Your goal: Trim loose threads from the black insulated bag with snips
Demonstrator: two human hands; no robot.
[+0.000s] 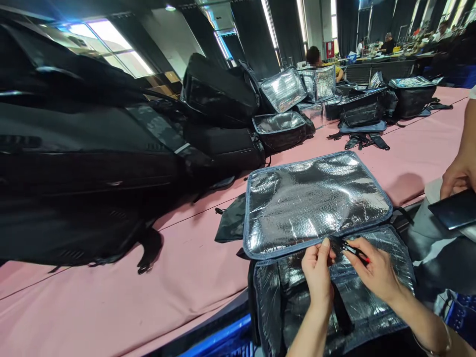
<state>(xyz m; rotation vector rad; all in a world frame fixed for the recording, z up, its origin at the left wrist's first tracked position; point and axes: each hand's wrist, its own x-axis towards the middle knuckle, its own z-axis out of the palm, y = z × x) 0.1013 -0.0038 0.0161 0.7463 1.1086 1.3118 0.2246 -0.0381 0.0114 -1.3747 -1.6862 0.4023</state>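
Observation:
An insulated bag (267,297) with a silver foil lining lies open in front of me. Its foil-lined lid (316,198), bound in grey-blue edging, is folded back onto the pink table. My left hand (319,265) pinches a black strap (341,310) near the lid's lower edge; part of the strap hangs down into the bag. Close beside it, my right hand (377,270) is closed around small black-and-red thread snips (355,252), their tip pointing at the strap. The exact spot where the tip meets the strap is hard to make out.
Black bags (92,183) are heaped on the left of the pink table (201,277). More foil-lined bags (284,131) stand farther back. At right, another person's hand (459,176) holds a dark flat object (455,208). A blue crate (223,339) sits below the table edge.

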